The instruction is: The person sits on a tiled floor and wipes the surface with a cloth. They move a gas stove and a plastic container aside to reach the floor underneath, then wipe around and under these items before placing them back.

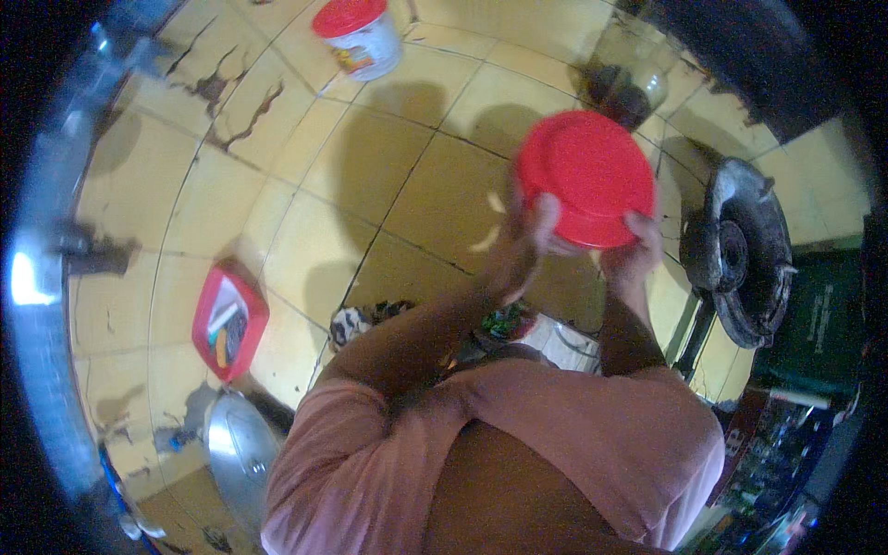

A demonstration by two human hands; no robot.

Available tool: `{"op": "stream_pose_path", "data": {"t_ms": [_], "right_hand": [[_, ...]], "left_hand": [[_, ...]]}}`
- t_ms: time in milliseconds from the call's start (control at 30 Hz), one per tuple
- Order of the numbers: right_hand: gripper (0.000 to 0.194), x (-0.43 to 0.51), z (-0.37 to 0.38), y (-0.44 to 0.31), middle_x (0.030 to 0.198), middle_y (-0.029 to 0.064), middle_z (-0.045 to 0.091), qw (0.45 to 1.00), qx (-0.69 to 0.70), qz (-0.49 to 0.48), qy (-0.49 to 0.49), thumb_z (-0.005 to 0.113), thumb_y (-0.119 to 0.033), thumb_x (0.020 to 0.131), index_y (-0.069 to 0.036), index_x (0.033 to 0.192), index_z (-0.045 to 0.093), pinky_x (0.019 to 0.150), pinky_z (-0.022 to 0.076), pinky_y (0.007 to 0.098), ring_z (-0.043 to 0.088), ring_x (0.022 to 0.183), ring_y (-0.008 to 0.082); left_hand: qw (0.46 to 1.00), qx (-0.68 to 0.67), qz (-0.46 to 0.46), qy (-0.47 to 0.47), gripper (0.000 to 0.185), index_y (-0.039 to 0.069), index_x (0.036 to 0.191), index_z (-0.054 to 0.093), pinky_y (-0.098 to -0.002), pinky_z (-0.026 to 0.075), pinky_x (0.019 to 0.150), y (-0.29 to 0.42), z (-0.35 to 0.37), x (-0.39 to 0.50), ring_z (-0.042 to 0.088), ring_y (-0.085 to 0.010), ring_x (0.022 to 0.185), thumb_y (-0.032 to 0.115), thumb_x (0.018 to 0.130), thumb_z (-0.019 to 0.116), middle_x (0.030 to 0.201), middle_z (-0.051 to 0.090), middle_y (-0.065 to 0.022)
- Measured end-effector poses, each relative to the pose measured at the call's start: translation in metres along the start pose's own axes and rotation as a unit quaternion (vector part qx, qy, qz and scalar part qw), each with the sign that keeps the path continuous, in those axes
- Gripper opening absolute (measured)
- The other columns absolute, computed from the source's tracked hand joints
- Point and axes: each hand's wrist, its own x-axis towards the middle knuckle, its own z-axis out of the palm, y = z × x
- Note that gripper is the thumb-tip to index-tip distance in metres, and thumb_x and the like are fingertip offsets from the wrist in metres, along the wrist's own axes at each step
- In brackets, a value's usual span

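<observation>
Both hands grip a round red plastic lid or lidded container (590,173), slightly blurred and held up over a yellow tiled surface (416,187). My left hand (534,232) is on its near left edge, the thumb over the rim. On the near right edge rests my right hand (635,243), its thumb also on the rim. What lies underneath the red top is mostly hidden. Just beyond it stands a large see-through jar (628,80) with dark contents at the bottom.
A white bucket with a red lid (364,41) stands at the far side. To the right is a gas stove burner (735,257). On the left are a red tray of small items (229,326) and a shiny metal lid (239,451). Green leaves (504,322) show below my arms.
</observation>
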Motion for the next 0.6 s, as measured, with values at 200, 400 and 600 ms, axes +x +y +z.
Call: {"op": "stream_pose_path", "data": {"t_ms": [200, 400, 600], "right_hand": [[0.070, -0.011, -0.051, -0.003, 0.144, 0.0175, 0.037, 0.977, -0.071, -0.127, 0.155, 0.061, -0.022, 0.083, -0.001, 0.142, 0.032, 0.111, 0.0309, 0.0470, 0.040, 0.131, 0.0324], [0.074, -0.050, -0.002, -0.016, 0.141, 0.0176, 0.036, 0.725, -0.453, -0.518, 0.036, 0.071, -0.013, 0.080, -0.001, 0.140, 0.031, 0.110, 0.0279, 0.0463, 0.041, 0.127, 0.0329], [0.051, -0.070, 0.098, 0.003, 0.124, 0.0186, 0.051, 0.731, -0.387, -0.363, -0.429, 0.067, -0.033, 0.081, -0.005, 0.123, 0.058, 0.100, 0.0353, 0.0469, 0.047, 0.115, 0.0325]], "left_hand": [[0.985, 0.115, -0.042, -0.123, 0.070, 0.004, 0.150, 0.012, -0.0395, 0.024, 0.114, -0.013, 0.033, 0.018, 0.032, -0.0266, 0.137, 0.041, 0.100, 0.044, 0.150, 0.030, -0.0171], [0.908, 0.377, 0.132, -0.124, 0.064, -0.001, 0.143, 0.028, -0.0467, 0.023, 0.113, -0.009, -0.059, 0.012, 0.030, -0.0392, 0.136, 0.037, 0.097, 0.052, 0.143, 0.038, -0.0245], [0.658, 0.708, 0.254, -0.024, 0.033, 0.004, 0.124, 0.054, -0.0443, 0.030, 0.112, 0.043, -0.215, -0.105, 0.039, -0.0374, 0.132, 0.011, 0.092, 0.058, 0.135, 0.049, -0.0207]]}}
